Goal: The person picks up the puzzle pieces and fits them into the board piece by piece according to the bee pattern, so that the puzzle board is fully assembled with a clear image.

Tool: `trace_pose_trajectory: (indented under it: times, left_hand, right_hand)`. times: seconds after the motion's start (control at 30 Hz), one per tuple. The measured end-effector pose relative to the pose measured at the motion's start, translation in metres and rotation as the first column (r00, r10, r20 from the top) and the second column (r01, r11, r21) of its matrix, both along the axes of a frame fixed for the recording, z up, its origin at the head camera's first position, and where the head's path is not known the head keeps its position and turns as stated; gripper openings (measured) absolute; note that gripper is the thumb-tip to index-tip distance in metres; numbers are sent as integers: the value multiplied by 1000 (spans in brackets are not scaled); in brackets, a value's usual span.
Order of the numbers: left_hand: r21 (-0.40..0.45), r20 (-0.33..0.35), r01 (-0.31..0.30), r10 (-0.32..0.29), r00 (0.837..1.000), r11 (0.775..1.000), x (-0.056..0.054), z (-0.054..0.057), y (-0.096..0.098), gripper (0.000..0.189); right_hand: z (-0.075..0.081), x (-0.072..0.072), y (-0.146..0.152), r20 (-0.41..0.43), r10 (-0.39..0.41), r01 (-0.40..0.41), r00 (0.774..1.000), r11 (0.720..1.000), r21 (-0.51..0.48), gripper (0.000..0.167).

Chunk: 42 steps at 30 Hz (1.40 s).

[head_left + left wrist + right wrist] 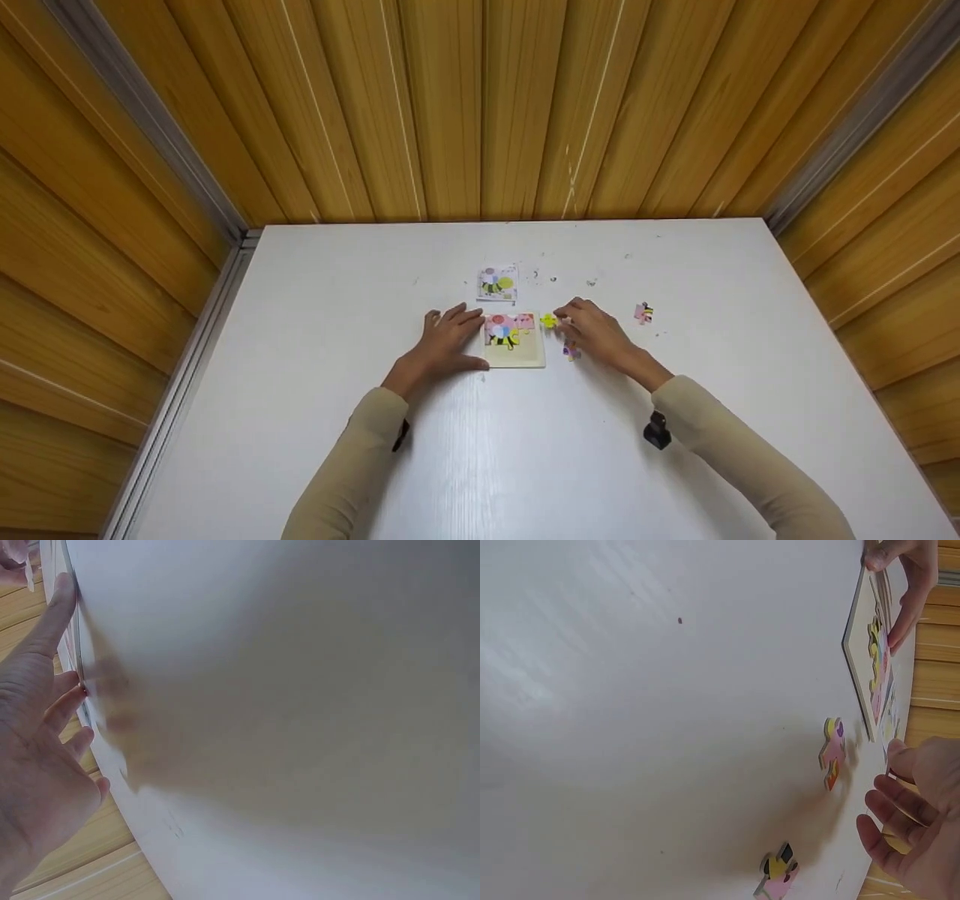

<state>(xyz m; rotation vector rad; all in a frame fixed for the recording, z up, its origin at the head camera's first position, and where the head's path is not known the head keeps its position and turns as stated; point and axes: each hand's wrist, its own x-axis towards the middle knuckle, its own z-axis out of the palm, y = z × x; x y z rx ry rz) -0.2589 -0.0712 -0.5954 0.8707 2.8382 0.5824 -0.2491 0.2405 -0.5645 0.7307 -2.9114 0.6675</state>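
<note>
A square wooden puzzle board (517, 358) lies on the table, its upper part filled with pink and yellow pieces showing a bee. My left hand (448, 345) rests against the board's left side, fingers spread and fairly straight, thumb at the near corner. Just right of the board, my right hand (596, 334) pinches a yellow puzzle piece (550, 321) between thumb and fingertips. Most of that piece is hidden in the right wrist view. Close below this hand lies a pink and purple puzzle piece (832, 752). Another pink puzzle piece (643, 313) lies farther right.
A printed picture card (496, 283) with the bee design lies beyond the board. Small dark specks dot the white table (315, 315) near the card. Wood-panelled walls (510, 112) stand behind and at both sides.
</note>
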Motion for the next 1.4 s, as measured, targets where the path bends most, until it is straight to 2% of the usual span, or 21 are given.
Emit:
trace_pose_trajectory:
  times: [0.6,0.87,1.4]
  left_hand:
    - [-13,16,-3,4,1000,1000,-1,-1,-1,93]
    - [1,3,-2,2,1000,1000,0,-2,-1,91]
    - [-10,20,-13,13,1000,1000,0,-2,-1,93]
  right_hand:
    - [-7,0,-28,37,37,-35,999,999,-39,30]
    - [-15,4,-32,45,60,-59,997,998,-19,30]
    - [-20,7,-39,71,27,-26,997,999,-27,30]
